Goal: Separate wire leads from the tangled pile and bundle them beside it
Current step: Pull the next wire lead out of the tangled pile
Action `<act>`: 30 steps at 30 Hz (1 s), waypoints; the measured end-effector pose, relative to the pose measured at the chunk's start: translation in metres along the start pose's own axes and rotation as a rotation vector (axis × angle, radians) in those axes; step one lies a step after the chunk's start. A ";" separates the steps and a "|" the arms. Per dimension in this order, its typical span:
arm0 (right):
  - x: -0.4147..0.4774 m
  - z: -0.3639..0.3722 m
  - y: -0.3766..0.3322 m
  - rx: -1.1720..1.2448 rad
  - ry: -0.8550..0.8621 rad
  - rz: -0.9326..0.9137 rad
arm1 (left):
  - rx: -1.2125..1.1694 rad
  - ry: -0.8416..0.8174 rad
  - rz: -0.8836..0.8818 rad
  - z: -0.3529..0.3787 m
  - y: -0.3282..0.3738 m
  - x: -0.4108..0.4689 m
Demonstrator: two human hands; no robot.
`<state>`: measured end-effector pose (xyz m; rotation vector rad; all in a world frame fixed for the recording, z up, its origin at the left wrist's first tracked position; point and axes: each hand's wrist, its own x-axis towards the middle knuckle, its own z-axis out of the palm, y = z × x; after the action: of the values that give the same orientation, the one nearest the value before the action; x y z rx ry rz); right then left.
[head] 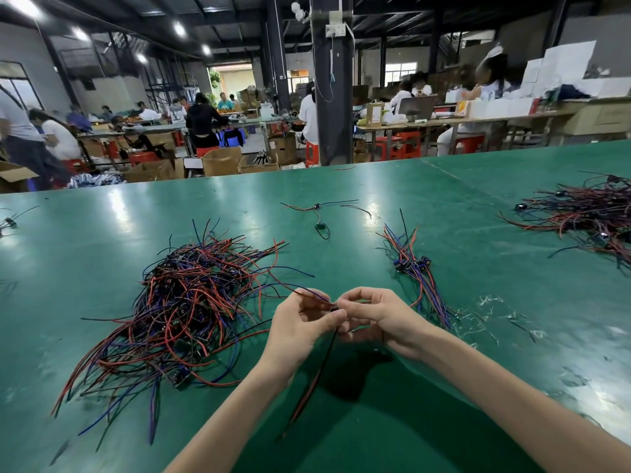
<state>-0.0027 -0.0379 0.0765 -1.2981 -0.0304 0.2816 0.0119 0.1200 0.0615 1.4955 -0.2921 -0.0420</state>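
I read both hands as brought together low over the green table (102,213), fingertips meeting. The left hand (300,324) and the right hand (374,315) each pinch one wire lead (312,377) at its small dark part. The fingers cover that part almost entirely, so I cannot tell its shape. From the pinch, black and red strands hang toward me, and red and blue strands run up-left toward the tangled pile (184,302). I cannot tell whether they are free of it. The pile lies just left of the hands, its leads too many and too crossed to count. Count on the table: one bundle (418,273) of aligned leads to the right of the hands, one loose lead (321,213) beyond them, one second heap (587,213) far right, cut off by the frame edge, and a fragment (7,222) cut off at the left edge. Open cardboard boxes (222,161) stand on the floor past the table. Their contents are not legible.
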 end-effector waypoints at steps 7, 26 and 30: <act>0.000 -0.003 -0.001 -0.005 0.025 -0.042 | -0.060 -0.003 0.043 -0.002 0.002 0.002; -0.005 0.011 -0.004 -0.179 -0.008 -0.083 | 0.009 0.095 0.037 0.002 0.002 0.002; -0.004 0.011 -0.004 -0.174 0.005 -0.019 | -0.046 0.106 0.014 0.001 0.001 0.003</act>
<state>-0.0074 -0.0295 0.0835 -1.4703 -0.0634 0.2640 0.0143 0.1183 0.0635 1.4444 -0.2146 0.0416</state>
